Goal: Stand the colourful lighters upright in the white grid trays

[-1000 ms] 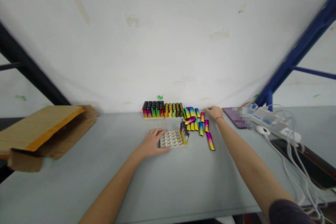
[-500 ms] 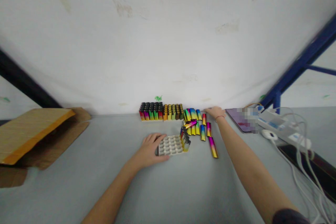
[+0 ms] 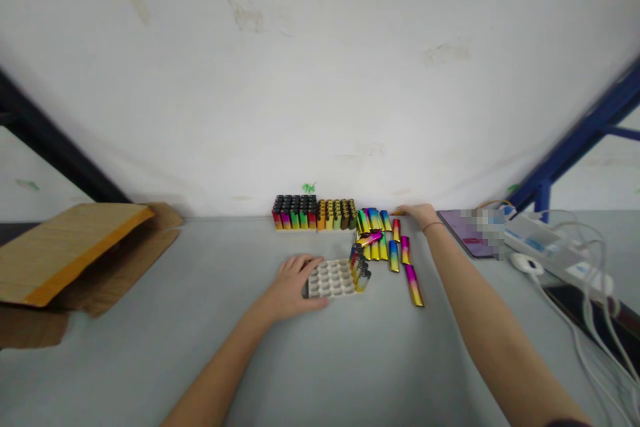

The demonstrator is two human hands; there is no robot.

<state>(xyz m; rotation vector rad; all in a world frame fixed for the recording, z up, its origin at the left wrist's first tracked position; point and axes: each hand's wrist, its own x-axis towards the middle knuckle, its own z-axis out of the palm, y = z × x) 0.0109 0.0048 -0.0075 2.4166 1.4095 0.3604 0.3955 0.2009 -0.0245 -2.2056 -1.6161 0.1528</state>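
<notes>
I read the left hand (image 3: 295, 287) as open, its fingers spread and resting on the left edge of an off-white moulded pocket tray (image 3: 330, 279). Upright metallic lighters (image 3: 359, 270) crowd the tray's right edge. The right hand (image 3: 417, 215) lies flat with fingers extended, pinching nothing, just beside loose rainbow-gradient metallic lighters (image 3: 383, 248) on the grey table (image 3: 150, 353). Farther back, a tight block of upright lighters (image 3: 313, 212) stands against the white wall (image 3: 320, 80).

The head-worn camera looks forward and down across the table (image 3: 125, 360) toward the wall (image 3: 320, 67).
</notes>
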